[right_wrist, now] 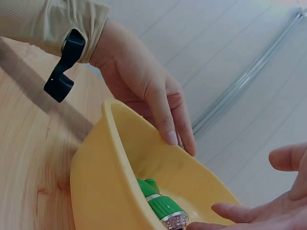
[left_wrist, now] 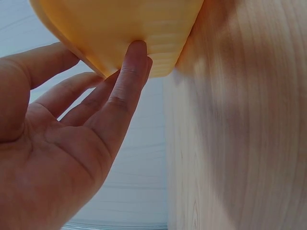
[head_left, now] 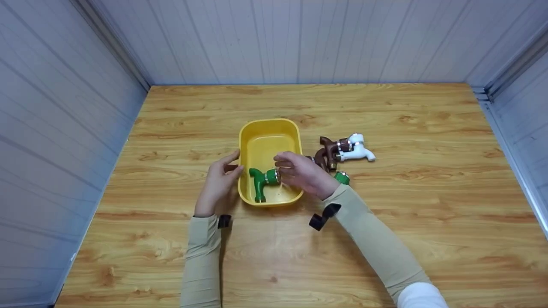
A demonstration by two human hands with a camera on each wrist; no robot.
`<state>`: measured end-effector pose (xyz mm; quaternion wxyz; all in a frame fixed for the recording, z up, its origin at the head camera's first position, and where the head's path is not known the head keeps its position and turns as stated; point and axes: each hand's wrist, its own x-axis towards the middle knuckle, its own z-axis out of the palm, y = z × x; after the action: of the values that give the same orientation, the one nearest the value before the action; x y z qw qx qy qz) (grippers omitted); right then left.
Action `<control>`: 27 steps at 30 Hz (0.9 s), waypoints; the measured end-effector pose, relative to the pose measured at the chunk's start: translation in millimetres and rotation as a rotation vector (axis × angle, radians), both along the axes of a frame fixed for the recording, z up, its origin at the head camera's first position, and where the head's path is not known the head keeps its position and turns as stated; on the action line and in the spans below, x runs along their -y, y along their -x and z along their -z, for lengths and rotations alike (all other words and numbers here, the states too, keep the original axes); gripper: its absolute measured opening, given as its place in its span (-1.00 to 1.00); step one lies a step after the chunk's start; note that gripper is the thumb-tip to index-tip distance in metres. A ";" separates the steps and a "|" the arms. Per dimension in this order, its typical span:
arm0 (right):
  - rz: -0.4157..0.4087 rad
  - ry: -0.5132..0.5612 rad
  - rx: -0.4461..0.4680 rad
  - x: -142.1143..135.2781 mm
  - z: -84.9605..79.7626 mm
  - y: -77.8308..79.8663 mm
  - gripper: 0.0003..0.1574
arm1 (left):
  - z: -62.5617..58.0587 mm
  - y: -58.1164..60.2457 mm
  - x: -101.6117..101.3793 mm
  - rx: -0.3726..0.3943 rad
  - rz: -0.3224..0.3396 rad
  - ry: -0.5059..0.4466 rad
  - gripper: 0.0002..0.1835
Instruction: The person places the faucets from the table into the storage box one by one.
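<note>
A yellow plastic basin (head_left: 269, 122) stands on the table with a green tap (head_left: 260, 184) lying inside, near its front left. My left hand (head_left: 219, 182) is at the basin's left side; in the left wrist view, its extended fingers (left_wrist: 129, 81) touch the outer wall. Over the basin's right rim reaches my right hand (head_left: 306, 173), its fingers apart beside the silver-ringed end of the green tap. In the right wrist view, the right hand (right_wrist: 273, 206) shows only partly, and nothing is visible in its grip.
Right of the basin lie brown taps (head_left: 329, 149), partly overlapping, and a white tap (head_left: 357, 152). Another green tap (head_left: 341, 177) is mostly hidden by the right wrist. Pale panel walls (head_left: 274, 42) border the wooden table (head_left: 428, 171) at the back and sides.
</note>
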<state>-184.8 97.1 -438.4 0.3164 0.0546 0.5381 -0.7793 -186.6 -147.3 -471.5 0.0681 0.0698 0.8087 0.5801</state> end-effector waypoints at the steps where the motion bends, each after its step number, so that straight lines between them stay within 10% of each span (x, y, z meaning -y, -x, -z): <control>1: -0.004 0.008 -0.006 -2.0 -0.8 -1.2 -0.38 | 0.1 -0.2 -0.1 0.005 -0.006 0.001 -0.47; 15: -0.063 0.152 -0.094 -27.5 -7.1 -14.6 -0.37 | -2.6 -1.8 0.3 0.005 0.000 -0.039 -0.46; 27: -0.080 0.132 -0.192 -43.4 -15.5 -26.4 -0.47 | -34.6 -14.8 -7.0 -0.009 0.033 0.008 -0.48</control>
<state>-158.4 140.6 -423.0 0.2970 -0.0627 0.5152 -0.8015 -171.9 -140.3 -436.8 0.0743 0.0853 0.8102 0.5751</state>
